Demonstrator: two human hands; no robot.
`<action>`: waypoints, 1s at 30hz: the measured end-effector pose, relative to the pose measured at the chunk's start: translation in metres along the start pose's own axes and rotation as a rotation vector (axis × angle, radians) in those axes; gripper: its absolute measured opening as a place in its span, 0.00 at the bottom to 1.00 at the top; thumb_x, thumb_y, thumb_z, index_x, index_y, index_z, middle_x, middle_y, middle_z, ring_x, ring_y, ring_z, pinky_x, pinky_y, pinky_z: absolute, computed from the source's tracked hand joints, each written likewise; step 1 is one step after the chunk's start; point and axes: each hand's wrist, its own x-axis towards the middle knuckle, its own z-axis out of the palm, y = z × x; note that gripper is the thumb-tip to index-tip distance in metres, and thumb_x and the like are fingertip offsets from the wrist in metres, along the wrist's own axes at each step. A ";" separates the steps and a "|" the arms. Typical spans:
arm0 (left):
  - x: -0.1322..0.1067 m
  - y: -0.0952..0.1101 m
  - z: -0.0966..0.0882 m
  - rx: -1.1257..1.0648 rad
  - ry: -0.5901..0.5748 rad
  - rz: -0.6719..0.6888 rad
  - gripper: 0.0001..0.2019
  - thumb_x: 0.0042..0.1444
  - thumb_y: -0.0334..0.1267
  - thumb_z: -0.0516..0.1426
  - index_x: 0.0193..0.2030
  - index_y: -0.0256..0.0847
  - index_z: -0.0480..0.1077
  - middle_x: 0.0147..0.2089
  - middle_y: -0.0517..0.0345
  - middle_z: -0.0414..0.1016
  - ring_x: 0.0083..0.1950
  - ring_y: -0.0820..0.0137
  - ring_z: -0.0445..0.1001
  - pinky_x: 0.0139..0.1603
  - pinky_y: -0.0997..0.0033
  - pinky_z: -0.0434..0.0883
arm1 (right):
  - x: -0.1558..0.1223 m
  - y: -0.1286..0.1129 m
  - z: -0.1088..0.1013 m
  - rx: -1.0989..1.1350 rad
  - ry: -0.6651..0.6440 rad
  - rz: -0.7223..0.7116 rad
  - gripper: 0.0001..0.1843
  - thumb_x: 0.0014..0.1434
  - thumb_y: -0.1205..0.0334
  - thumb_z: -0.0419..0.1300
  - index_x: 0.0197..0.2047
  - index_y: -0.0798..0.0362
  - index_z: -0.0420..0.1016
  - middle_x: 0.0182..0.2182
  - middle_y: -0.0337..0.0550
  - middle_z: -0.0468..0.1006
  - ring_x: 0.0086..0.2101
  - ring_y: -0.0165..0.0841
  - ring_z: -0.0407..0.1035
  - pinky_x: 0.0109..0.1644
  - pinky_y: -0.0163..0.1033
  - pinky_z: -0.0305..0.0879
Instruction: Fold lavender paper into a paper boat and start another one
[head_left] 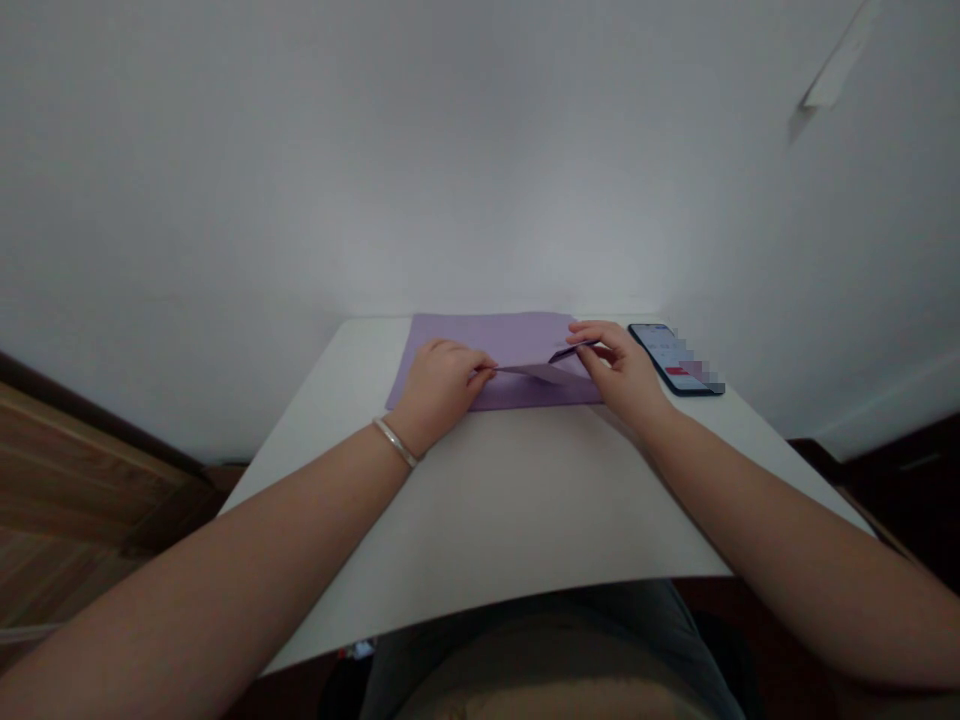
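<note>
Over the purple sheet (pixel 487 335), left hand (pixel 441 385) and right hand (pixel 626 375) pinch folded paper (pixel 541 371), its ends hidden.

From here I'd call the folded piece (pixel 534 371) matt paper, the purple sheet (pixel 487 335) beneath smooth and matt, the bangle (pixel 395 443) polished metal, the white tabletop (pixel 525 500) smooth, the panelling (pixel 67 450) grained wood.

Free tabletop (pixel 540 500) nearside, phone (pixel 666 354) rightward
</note>
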 end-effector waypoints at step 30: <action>-0.001 0.007 -0.005 0.153 0.062 0.141 0.07 0.58 0.32 0.52 0.33 0.39 0.71 0.32 0.53 0.76 0.37 0.63 0.74 0.46 0.59 0.66 | -0.002 -0.022 -0.008 -0.456 -0.029 -0.360 0.10 0.57 0.58 0.62 0.27 0.48 0.67 0.33 0.41 0.80 0.38 0.38 0.73 0.47 0.47 0.63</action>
